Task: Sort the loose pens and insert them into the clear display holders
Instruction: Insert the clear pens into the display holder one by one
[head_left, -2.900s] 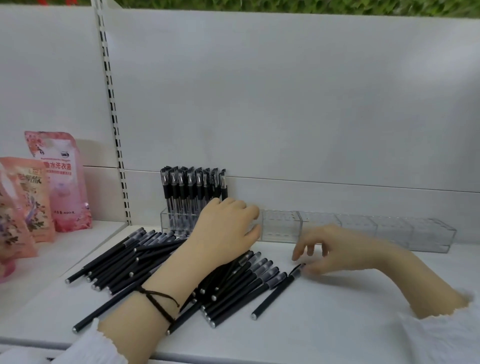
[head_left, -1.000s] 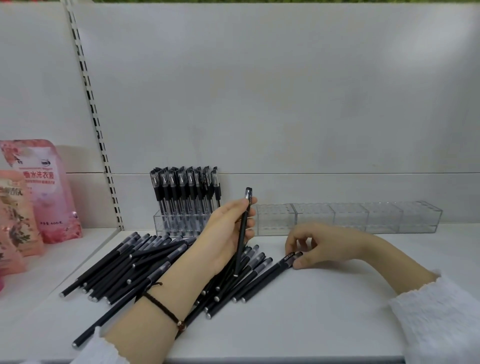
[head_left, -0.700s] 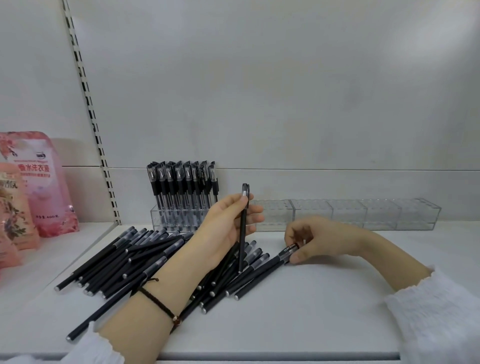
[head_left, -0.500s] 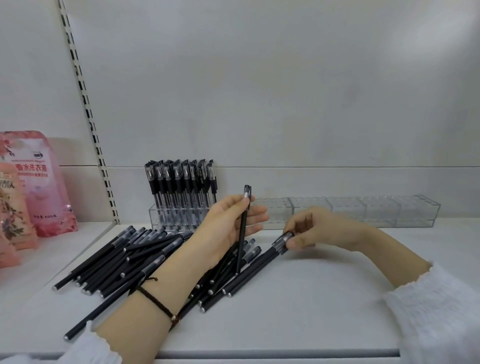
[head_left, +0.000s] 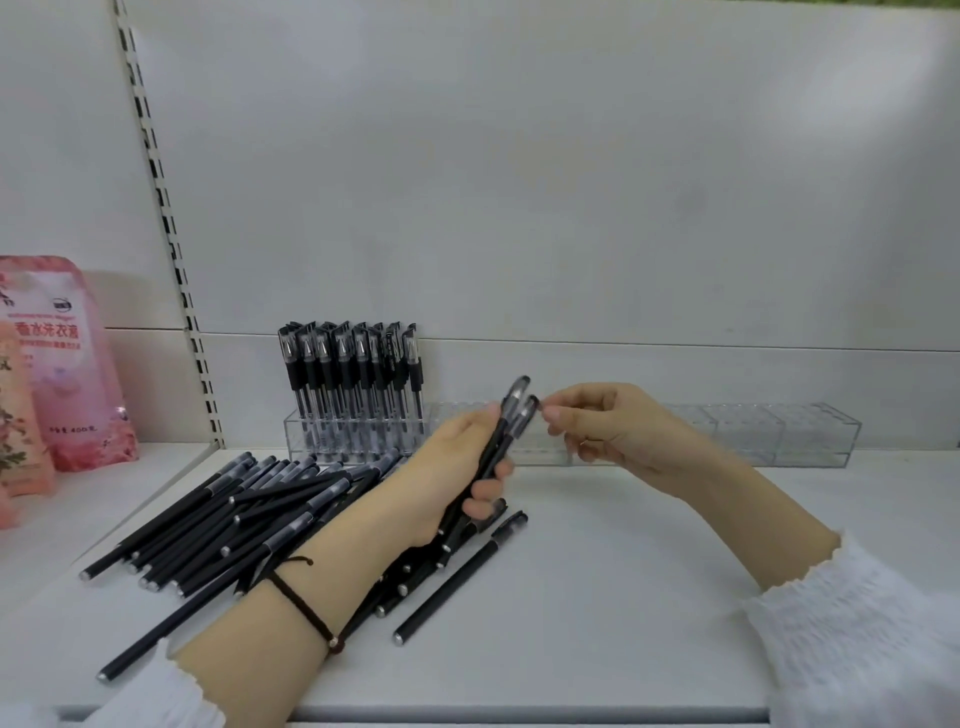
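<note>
Gripping two black held pens in a curled fist, the left hand was raised just above the white shelf, with the pens tilted so that their capped ends pointed up and to the right. The right hand hung close beside it, its fingers bent, and its thumb and forefinger pinched the cap end of the nearer of the two pens. A black cord bracelet circled the left wrist, and a white sleeve covered the right forearm.

Under and to the left of the left forearm lay the heap of loose pens, black barrels mostly slanting the same way across the shelf. One single pen lay a little apart at the right edge of that heap.

Along the back of the shelf, against the grey wall panel, stood the row of clear display holders. The leftmost holder was packed with upright pens, caps at the top; the holders to the right of the hands showed no pens in them, and the stretch behind the hands was hidden.

At the far left stood pink pouches, beyond a slotted metal upright.
</note>
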